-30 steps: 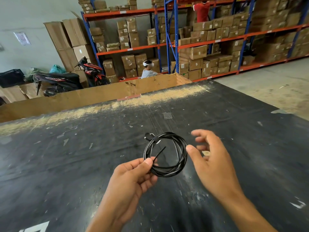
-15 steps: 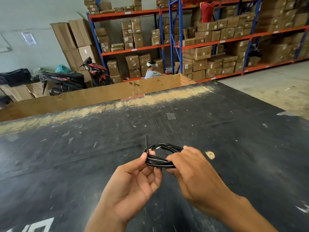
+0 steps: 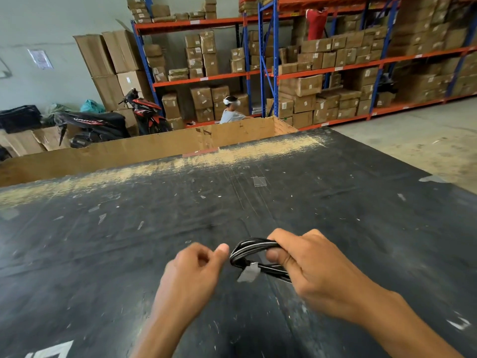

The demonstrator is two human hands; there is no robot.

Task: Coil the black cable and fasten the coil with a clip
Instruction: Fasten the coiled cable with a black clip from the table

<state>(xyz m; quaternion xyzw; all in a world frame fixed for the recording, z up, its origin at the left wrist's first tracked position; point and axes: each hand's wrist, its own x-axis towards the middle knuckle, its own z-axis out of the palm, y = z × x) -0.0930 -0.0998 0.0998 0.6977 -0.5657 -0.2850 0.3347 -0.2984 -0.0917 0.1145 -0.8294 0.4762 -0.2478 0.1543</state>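
Observation:
The black cable coil [image 3: 251, 249] is squeezed into a flat bundle just above the black table [image 3: 335, 202]. My right hand [image 3: 309, 267] grips its right part, fingers over the top and thumb underneath. My left hand [image 3: 193, 275] is to the left of the coil with its fingers curled in. Its thumb tip lies close to the coil's left end, and I see nothing in this hand. A pale grey scrap [image 3: 249, 272] shows under the coil; it is too blurred to tell whether it lies on the table or hangs from the cable.
A cardboard wall [image 3: 154, 148] runs along the table's far edge, with a worn tan strip [image 3: 232, 156] in front of it. Beyond are shelves of boxes [image 3: 309, 73], parked motorbikes [image 3: 103, 122] and a seated person [image 3: 231, 112]. Bare floor [image 3: 413, 146] lies to the right.
The round coil that my left hand held has been pressed flat and passed to my right hand. My left hand has let go and drawn slightly left.

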